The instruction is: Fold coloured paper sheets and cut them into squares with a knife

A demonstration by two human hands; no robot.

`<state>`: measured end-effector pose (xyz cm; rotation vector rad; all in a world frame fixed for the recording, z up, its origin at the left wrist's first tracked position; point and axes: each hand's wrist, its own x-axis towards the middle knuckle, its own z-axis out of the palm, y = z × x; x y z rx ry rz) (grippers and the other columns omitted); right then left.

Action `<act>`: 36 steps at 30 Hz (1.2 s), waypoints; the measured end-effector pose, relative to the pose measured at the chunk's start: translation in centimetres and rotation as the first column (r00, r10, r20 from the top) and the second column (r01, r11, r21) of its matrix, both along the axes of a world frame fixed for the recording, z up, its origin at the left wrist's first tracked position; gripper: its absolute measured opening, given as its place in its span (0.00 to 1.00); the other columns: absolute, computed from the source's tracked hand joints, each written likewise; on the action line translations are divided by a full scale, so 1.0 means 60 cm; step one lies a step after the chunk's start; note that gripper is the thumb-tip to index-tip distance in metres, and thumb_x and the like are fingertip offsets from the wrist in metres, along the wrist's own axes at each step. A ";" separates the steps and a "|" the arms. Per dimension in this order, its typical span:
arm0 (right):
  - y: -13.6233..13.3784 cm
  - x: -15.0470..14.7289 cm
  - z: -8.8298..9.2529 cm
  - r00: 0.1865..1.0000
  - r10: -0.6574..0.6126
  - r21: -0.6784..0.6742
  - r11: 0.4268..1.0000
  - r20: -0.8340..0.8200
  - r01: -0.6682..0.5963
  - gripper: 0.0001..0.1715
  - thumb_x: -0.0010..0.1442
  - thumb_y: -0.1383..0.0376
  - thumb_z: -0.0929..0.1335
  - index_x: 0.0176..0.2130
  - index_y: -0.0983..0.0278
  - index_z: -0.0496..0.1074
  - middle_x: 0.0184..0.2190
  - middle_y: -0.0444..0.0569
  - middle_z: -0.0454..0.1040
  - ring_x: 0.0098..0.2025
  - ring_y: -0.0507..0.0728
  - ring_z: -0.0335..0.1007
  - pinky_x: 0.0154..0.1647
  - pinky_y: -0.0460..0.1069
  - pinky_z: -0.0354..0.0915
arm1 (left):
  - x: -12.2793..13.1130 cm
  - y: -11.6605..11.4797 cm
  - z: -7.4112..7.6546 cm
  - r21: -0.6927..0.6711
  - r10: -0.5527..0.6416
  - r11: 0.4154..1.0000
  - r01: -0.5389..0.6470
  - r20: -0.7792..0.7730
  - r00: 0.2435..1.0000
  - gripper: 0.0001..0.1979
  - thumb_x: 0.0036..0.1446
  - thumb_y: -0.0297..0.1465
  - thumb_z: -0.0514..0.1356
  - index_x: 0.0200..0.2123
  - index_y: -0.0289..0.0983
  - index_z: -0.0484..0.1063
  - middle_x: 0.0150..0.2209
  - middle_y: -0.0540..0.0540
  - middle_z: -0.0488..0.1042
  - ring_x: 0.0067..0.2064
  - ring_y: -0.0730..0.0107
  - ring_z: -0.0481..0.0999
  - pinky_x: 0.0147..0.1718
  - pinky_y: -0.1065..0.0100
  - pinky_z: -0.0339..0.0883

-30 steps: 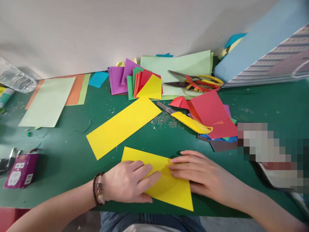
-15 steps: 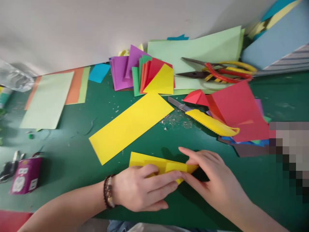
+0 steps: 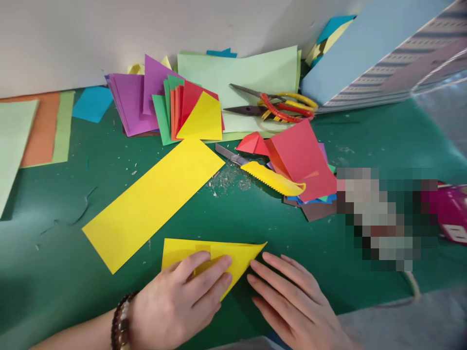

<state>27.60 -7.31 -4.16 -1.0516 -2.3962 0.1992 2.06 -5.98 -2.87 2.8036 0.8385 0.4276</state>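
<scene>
A piece of yellow paper (image 3: 241, 257), folded to a point at its upper right, lies on the green table near its front. My left hand (image 3: 182, 294), with a beaded bracelet at the wrist, holds the paper down, its fingers slightly bent across the surface. My right hand (image 3: 292, 296) lies just right of the slanted edge, palm down with fingers stretched out, holding nothing. Its fingertips are close to the paper; whether they touch is hard to tell. Behind the hands is a flat yellow paper strip (image 3: 153, 204).
A craft knife (image 3: 272, 179), blade out, lies beyond my hands near paper scraps. Red-handled scissors (image 3: 280, 106) rest on pale green sheets (image 3: 241, 73). Coloured paper pieces (image 3: 131, 104), red paper (image 3: 302, 160) and a light blue box (image 3: 346, 58) stand around. Part of the right is pixelated.
The view has shifted right. My right hand has come off the paper's pointed end and flattened beside it. The left hand has slid back, uncovering more of the folded paper.
</scene>
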 end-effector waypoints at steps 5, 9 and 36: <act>0.004 0.002 -0.001 0.999 0.030 0.035 0.999 0.019 -0.031 0.14 0.63 0.70 0.67 0.47 0.63 0.76 0.46 0.47 0.80 0.56 0.56 0.71 0.64 0.54 0.62 | -0.002 -0.011 0.002 0.037 0.022 0.999 -0.019 -0.075 0.997 0.21 0.63 0.31 0.58 0.58 0.35 0.70 0.64 0.46 0.66 0.57 0.54 0.69 0.49 0.61 0.69; 0.005 0.001 -0.001 0.998 0.043 0.024 0.999 0.051 -0.045 0.14 0.64 0.68 0.66 0.48 0.63 0.76 0.47 0.46 0.80 0.55 0.55 0.72 0.65 0.53 0.61 | 0.000 -0.011 -0.001 0.015 0.004 1.000 -0.002 -0.122 0.992 0.22 0.64 0.30 0.55 0.61 0.34 0.67 0.65 0.45 0.64 0.51 0.59 0.73 0.48 0.62 0.69; 0.008 0.001 -0.014 0.994 0.078 -0.066 0.995 0.076 -0.073 0.17 0.65 0.69 0.64 0.53 0.63 0.73 0.53 0.49 0.76 0.59 0.58 0.68 0.59 0.55 0.67 | 0.009 -0.001 0.003 -0.070 0.008 0.997 -0.016 -0.107 0.994 0.20 0.66 0.27 0.51 0.58 0.28 0.69 0.61 0.39 0.70 0.64 0.53 0.64 0.50 0.59 0.71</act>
